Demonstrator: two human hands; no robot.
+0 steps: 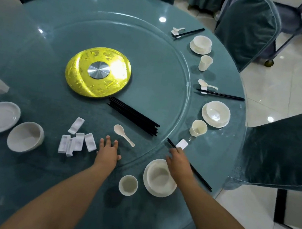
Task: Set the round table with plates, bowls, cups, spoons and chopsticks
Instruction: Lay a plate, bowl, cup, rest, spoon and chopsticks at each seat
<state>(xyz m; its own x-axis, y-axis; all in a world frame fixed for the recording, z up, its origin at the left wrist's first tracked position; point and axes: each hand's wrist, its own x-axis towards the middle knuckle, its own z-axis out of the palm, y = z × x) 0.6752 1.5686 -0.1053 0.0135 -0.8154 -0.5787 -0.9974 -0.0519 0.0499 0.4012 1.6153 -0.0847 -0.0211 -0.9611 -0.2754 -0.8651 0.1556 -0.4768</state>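
Pinching thin black chopsticks (200, 179), right hand (177, 160) lays them on the white rest (182, 144); left hand (108, 152) open, reaching for the slippery, fragile white ceramic spoon (123, 134) — best gripped mid-handle.

One head-worn camera looks steeply down, close above the round table (23, 184).

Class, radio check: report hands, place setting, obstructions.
Left hand open, reaching toward loose spoon. Right hand laying chopsticks on rest. Nothing blocking.
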